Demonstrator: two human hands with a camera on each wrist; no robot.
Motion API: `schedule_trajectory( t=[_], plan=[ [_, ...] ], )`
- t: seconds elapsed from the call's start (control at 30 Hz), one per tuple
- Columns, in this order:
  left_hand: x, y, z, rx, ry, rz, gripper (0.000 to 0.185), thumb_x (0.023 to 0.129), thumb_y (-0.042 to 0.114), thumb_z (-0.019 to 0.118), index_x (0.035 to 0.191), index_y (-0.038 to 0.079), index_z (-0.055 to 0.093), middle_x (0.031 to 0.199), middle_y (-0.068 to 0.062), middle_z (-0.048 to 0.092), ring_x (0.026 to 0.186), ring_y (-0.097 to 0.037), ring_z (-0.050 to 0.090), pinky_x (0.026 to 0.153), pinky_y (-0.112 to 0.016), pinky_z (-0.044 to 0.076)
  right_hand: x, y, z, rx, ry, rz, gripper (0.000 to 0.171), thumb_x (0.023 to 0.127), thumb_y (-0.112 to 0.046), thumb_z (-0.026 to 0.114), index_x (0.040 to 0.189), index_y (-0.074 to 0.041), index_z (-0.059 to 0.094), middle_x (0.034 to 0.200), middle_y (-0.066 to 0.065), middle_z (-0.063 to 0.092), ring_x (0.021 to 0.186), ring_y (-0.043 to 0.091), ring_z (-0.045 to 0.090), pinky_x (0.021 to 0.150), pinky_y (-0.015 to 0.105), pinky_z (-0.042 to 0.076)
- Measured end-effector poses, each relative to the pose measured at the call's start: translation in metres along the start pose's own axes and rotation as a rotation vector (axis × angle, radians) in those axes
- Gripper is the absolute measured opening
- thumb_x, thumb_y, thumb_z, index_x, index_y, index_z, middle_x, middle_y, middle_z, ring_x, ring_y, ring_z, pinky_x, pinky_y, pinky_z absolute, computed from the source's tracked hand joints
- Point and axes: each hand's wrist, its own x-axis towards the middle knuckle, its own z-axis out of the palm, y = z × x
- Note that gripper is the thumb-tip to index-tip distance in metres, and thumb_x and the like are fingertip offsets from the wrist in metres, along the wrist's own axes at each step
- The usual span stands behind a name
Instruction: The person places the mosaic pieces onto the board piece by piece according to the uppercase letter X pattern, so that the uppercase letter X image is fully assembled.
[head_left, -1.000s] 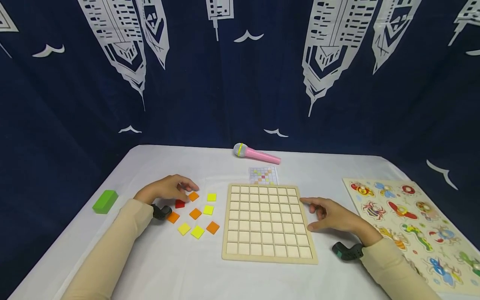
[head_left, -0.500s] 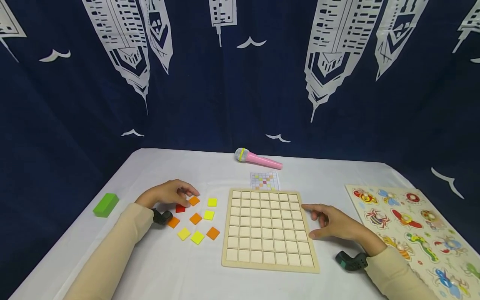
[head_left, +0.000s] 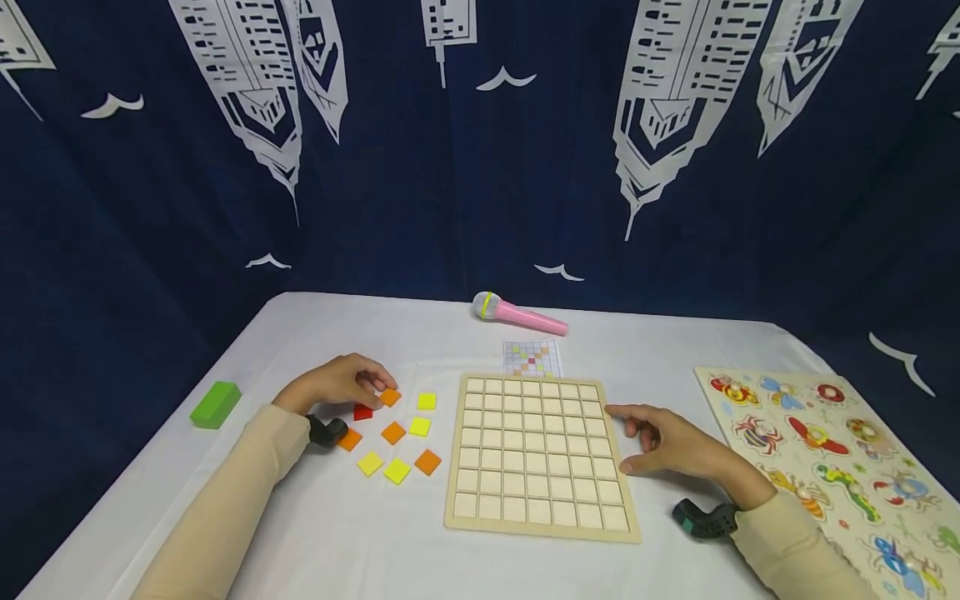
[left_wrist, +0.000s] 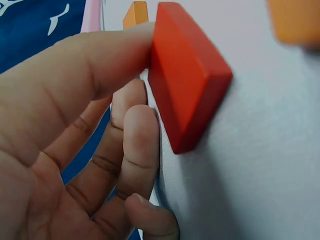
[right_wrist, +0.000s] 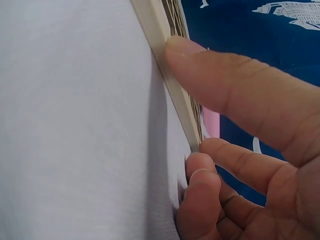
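Observation:
My left hand [head_left: 337,385] lies over loose square tiles left of the board. Its thumb [left_wrist: 95,65] and a curled finger [left_wrist: 137,145] pinch the edge of a red tile [left_wrist: 187,75], seen in the head view as the red tile [head_left: 363,412] under the fingertips, next to an orange tile [head_left: 389,397]. My right hand [head_left: 663,443] rests on the cloth at the right side of the wooden grid board [head_left: 542,454]. Its thumb [right_wrist: 225,80] touches the board's edge [right_wrist: 170,70]; the other fingers hang loosely curled and hold nothing.
Several yellow and orange tiles [head_left: 408,446] lie between my left hand and the board. A small pattern card [head_left: 532,358] and a pink toy microphone [head_left: 517,312] lie behind the board. A green block [head_left: 215,404] sits far left, an insect peg puzzle [head_left: 832,458] far right.
The view has shifted a little. My left fingers have drawn in over the red tile; my right hand stays beside the board.

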Motion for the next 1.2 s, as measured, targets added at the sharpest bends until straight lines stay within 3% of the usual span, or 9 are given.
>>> schedule_trajectory(
  t=[0.27,0.5,0.93,1.2],
  plan=[
    [0.001,0.002,0.000,0.029,0.029,-0.016,0.026,0.086,0.007,0.088,0.110,0.004,0.079,0.100,-0.004,0.072,0.094,-0.020,0.061,0.089,-0.032,0.054,0.001,-0.001,-0.001,0.012,-0.005,-0.001,0.083,0.083,-0.005,0.092,0.147,0.022,0.046,0.104,0.009,0.050,0.076,0.012,0.046,0.066,0.027,0.043],
    [0.001,0.007,0.000,0.067,0.044,0.007,0.025,0.085,0.013,0.088,0.107,0.008,0.078,0.103,-0.005,0.073,0.084,-0.020,0.059,0.082,-0.032,0.051,0.001,0.000,-0.001,0.028,-0.006,0.008,0.083,0.084,-0.005,0.092,0.148,0.022,0.046,0.103,0.009,0.050,0.077,0.012,0.045,0.066,0.027,0.042],
    [0.006,0.028,0.006,0.076,0.083,0.177,0.025,0.085,0.009,0.082,0.109,0.005,0.075,0.098,-0.002,0.076,0.083,-0.016,0.063,0.081,-0.030,0.054,0.002,0.000,-0.001,0.024,0.009,0.021,0.084,0.082,-0.005,0.093,0.147,0.022,0.047,0.102,0.010,0.050,0.077,0.013,0.046,0.066,0.027,0.043],
    [0.007,0.040,0.012,0.052,0.099,0.222,0.027,0.085,0.009,0.081,0.112,0.007,0.075,0.101,-0.001,0.076,0.084,-0.017,0.062,0.084,-0.034,0.054,0.002,0.001,0.000,0.018,0.007,0.019,0.083,0.082,-0.003,0.092,0.147,0.022,0.047,0.103,0.009,0.050,0.078,0.012,0.046,0.067,0.026,0.043]
  ],
)
